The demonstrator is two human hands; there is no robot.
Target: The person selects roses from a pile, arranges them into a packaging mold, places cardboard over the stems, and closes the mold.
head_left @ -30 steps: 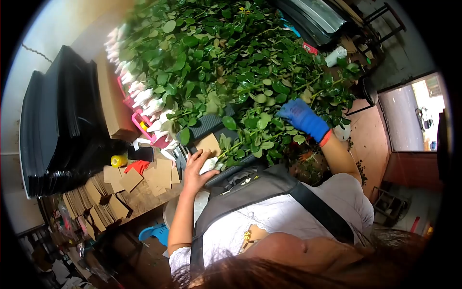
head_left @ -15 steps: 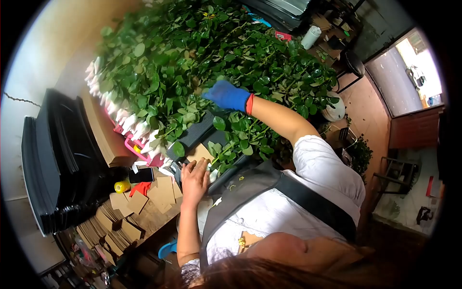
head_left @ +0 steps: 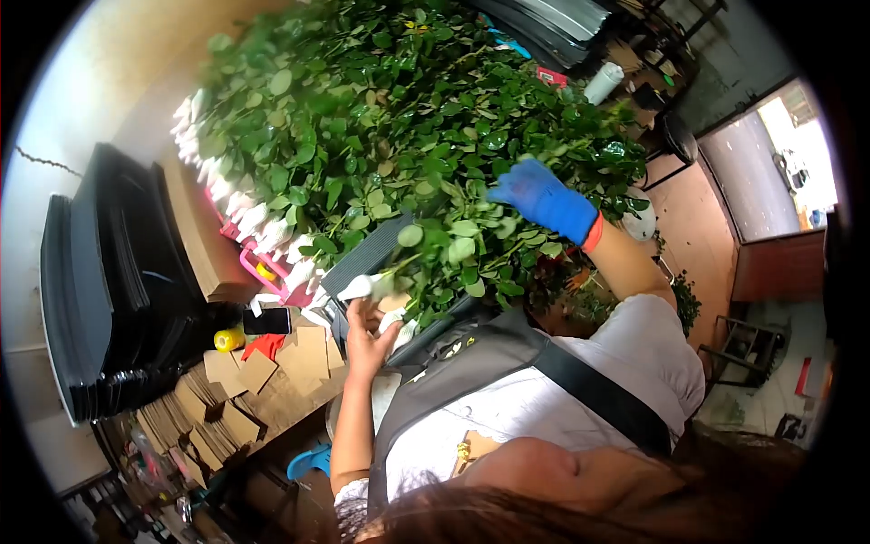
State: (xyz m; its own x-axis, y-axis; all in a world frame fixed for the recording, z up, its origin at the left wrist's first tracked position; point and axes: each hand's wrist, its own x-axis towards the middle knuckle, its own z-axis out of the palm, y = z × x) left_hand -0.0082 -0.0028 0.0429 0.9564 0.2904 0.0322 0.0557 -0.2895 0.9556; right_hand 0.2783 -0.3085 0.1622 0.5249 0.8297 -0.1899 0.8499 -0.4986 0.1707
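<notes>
My right hand (head_left: 542, 197), in a blue glove with a red cuff, is curled around a leafy rose stem (head_left: 453, 245) that runs across the front of the heap toward my left. The stem's bud, wrapped in a white sleeve (head_left: 355, 288), sits just above my bare left hand (head_left: 367, 335). That hand is palm up with the fingers half spread, their tips at a second white-wrapped bud (head_left: 396, 320); I cannot tell whether they actually grip it.

Behind both hands lies a big pile of green rose stems (head_left: 399, 118), their white-sleeved buds (head_left: 237, 213) lined along its left edge. A pink plastic crate (head_left: 263, 272) shows under those buds, with stems resting over it. Left of it stand stacked black trays (head_left: 100, 281). On the wooden bench by my left arm are cardboard squares (head_left: 304, 349), a phone (head_left: 266, 320), a yellow spool (head_left: 227, 339) and a red scrap (head_left: 265, 344).
</notes>
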